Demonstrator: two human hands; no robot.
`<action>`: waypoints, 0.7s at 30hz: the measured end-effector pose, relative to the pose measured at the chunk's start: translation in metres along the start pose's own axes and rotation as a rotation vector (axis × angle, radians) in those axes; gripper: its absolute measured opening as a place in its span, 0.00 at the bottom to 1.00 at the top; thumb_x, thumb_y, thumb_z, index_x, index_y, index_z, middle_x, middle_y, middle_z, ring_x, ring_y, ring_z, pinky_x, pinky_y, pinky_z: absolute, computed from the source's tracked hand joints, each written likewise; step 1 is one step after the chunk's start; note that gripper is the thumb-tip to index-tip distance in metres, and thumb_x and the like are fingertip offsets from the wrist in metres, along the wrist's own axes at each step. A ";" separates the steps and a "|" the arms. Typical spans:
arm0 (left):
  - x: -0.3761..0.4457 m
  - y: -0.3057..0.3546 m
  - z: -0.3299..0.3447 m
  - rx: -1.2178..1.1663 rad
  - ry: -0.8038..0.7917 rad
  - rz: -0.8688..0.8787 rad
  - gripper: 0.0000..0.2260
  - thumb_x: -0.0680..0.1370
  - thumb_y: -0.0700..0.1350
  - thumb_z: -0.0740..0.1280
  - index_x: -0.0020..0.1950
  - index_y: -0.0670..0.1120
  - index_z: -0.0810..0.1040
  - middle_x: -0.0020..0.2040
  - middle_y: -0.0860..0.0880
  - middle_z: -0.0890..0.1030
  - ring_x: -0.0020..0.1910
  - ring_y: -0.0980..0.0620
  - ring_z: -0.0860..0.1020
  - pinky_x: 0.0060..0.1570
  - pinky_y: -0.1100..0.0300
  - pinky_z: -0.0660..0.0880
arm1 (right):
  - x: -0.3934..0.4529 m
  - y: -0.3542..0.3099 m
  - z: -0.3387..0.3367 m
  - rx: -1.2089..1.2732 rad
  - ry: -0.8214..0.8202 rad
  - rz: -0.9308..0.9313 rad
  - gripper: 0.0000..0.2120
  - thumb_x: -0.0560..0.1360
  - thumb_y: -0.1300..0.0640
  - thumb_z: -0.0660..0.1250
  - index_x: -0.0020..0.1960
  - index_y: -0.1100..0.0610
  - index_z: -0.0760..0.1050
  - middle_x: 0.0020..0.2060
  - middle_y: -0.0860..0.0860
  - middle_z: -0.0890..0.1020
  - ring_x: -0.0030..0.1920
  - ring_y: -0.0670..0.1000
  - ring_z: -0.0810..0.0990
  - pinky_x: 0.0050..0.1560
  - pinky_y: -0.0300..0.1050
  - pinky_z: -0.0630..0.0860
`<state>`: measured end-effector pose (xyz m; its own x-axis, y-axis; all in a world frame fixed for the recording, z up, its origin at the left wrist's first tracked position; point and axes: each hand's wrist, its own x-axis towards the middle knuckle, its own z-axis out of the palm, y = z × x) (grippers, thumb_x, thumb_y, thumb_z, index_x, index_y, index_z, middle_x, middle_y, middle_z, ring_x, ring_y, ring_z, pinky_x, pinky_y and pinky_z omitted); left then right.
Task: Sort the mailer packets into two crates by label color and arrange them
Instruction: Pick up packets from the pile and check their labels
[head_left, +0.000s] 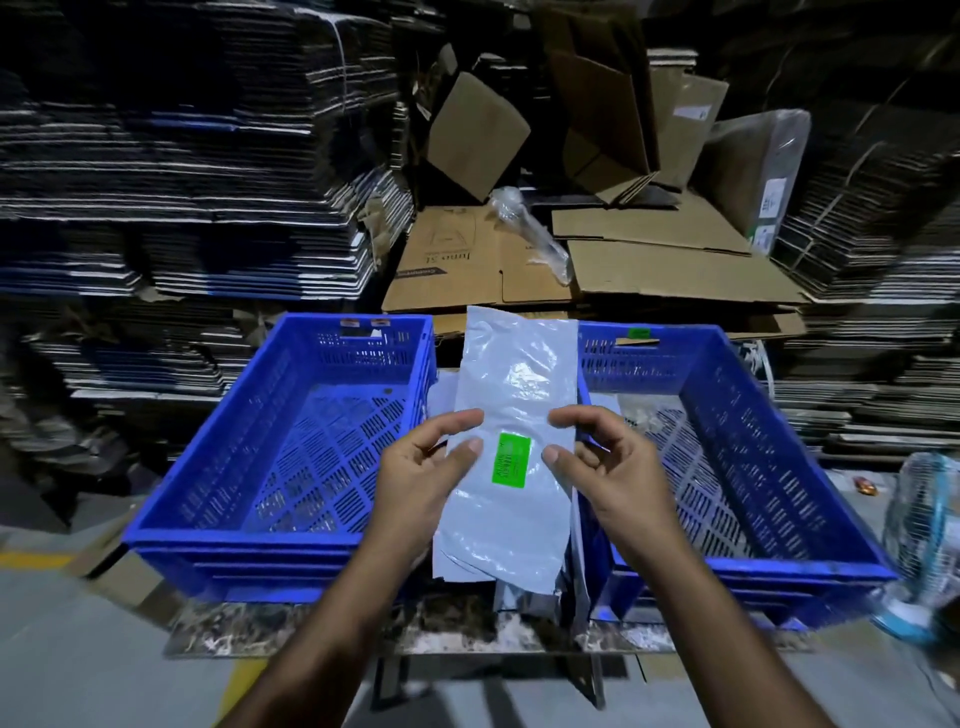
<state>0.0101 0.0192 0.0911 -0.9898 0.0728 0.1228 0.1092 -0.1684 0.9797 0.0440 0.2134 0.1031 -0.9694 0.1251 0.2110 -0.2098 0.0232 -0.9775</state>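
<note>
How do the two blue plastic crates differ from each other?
The left blue plastic crate carries small orange-red stickers on its far rim, while the right blue plastic crate carries a green sticker there. The left crate's floor looks bare; the right crate holds something pale at its far end, too blurred to identify. Both share the same blue colour, perforated walls and slotted floors.

Glossy, crinkled grey plastic mailer (511, 415), perforated blue plastic crates (291, 525), matt brown cardboard sheets (675, 270), marbled stone-look tabletop (311, 623)
</note>
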 end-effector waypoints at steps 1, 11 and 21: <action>0.000 -0.003 0.002 0.030 0.042 0.025 0.09 0.75 0.39 0.73 0.54 0.49 0.84 0.50 0.54 0.86 0.50 0.55 0.81 0.60 0.48 0.75 | 0.000 0.002 0.000 0.035 0.004 0.019 0.13 0.73 0.63 0.74 0.55 0.53 0.76 0.48 0.54 0.79 0.42 0.50 0.74 0.46 0.42 0.75; 0.010 -0.023 -0.013 -0.069 0.091 -0.075 0.45 0.63 0.42 0.82 0.74 0.59 0.62 0.66 0.45 0.74 0.59 0.46 0.81 0.55 0.50 0.79 | 0.034 -0.020 -0.032 -0.683 -0.276 -0.202 0.13 0.77 0.66 0.66 0.51 0.48 0.78 0.44 0.41 0.82 0.43 0.43 0.79 0.46 0.41 0.74; 0.011 -0.017 -0.033 -0.021 0.013 -0.092 0.16 0.70 0.44 0.73 0.57 0.44 0.81 0.55 0.47 0.85 0.56 0.45 0.83 0.61 0.46 0.76 | 0.042 -0.015 -0.041 -0.693 0.204 -0.164 0.15 0.75 0.47 0.71 0.60 0.45 0.74 0.52 0.42 0.82 0.53 0.43 0.80 0.55 0.47 0.77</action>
<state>-0.0060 -0.0094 0.0705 -0.9967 0.0759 0.0297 0.0155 -0.1821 0.9832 0.0119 0.2587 0.1260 -0.8754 0.2462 0.4160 -0.1563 0.6702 -0.7256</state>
